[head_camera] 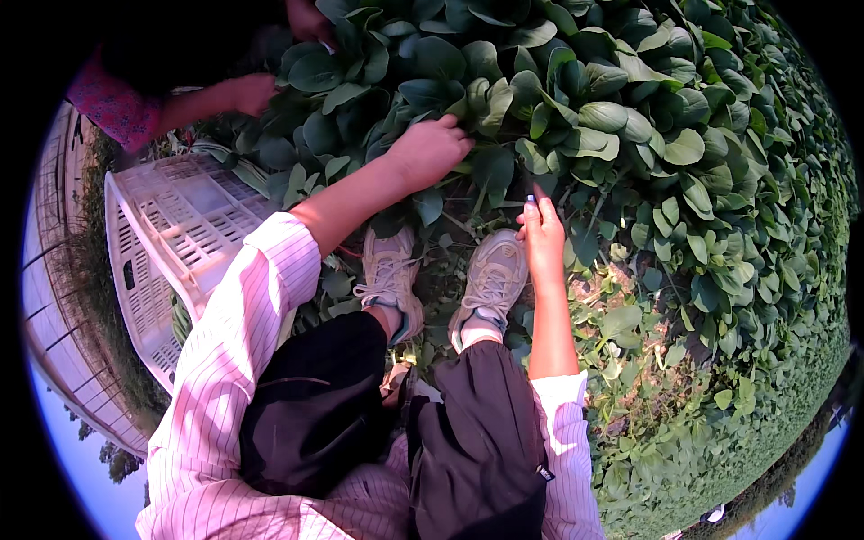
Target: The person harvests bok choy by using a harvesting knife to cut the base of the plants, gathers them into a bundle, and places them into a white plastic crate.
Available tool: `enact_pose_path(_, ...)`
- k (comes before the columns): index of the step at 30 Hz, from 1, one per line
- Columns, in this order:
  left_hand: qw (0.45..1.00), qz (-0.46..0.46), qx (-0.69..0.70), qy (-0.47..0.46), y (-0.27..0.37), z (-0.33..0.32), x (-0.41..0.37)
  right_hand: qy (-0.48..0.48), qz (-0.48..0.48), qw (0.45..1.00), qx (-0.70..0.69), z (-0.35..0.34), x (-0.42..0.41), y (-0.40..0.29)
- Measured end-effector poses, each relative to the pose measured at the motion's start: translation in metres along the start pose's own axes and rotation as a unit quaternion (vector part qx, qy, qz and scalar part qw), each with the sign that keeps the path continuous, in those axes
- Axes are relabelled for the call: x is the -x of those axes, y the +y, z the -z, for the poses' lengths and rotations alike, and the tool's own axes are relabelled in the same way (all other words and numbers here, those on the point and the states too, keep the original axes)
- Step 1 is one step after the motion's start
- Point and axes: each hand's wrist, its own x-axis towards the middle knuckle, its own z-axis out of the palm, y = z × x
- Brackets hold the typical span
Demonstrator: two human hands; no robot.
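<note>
My left hand (432, 154) is closed around the lower leaves and stems of a leafy green plant (493, 172), which looks like bok choy, at the near edge of a dense bed. Its fingers are partly hidden among the leaves. Just right of it, lower down, my right hand (542, 233) grips what appears to be a small knife (529, 181). Its dark, narrow blade points up into the foliage, and most of the handle is covered by my fingers. Both hands are in front of my shoes (491, 277), apart from each other.
To the left a white slatted plastic crate (196, 209) stands tilted, with greens visible through its side. Beyond it, another person's hand (255, 94) reaches into the plants from a floral sleeve (118, 101). Low weeds and soil (607, 283) lie right of my feet.
</note>
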Motion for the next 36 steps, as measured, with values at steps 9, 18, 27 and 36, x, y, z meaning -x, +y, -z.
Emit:
enact_pose_path(9,0.999,0.013,0.035,0.027,0.002,-0.004,0.003,-0.016,-0.038,0.999,0.034,-0.023,-0.028,-0.008)
enact_pose_path(18,0.926,0.041,0.311,0.210,0.043,0.035,0.035,-0.033,-0.083,0.977,-0.194,0.008,0.058,-0.017)
enact_pose_path(27,0.873,-0.021,0.452,0.183,0.112,0.064,0.040,0.093,0.009,0.961,-0.260,0.033,0.084,-0.050)
enact_pose_path(36,0.936,0.001,0.352,0.007,0.099,0.049,0.013,-0.069,-0.002,0.954,-0.291,0.012,0.082,-0.072)
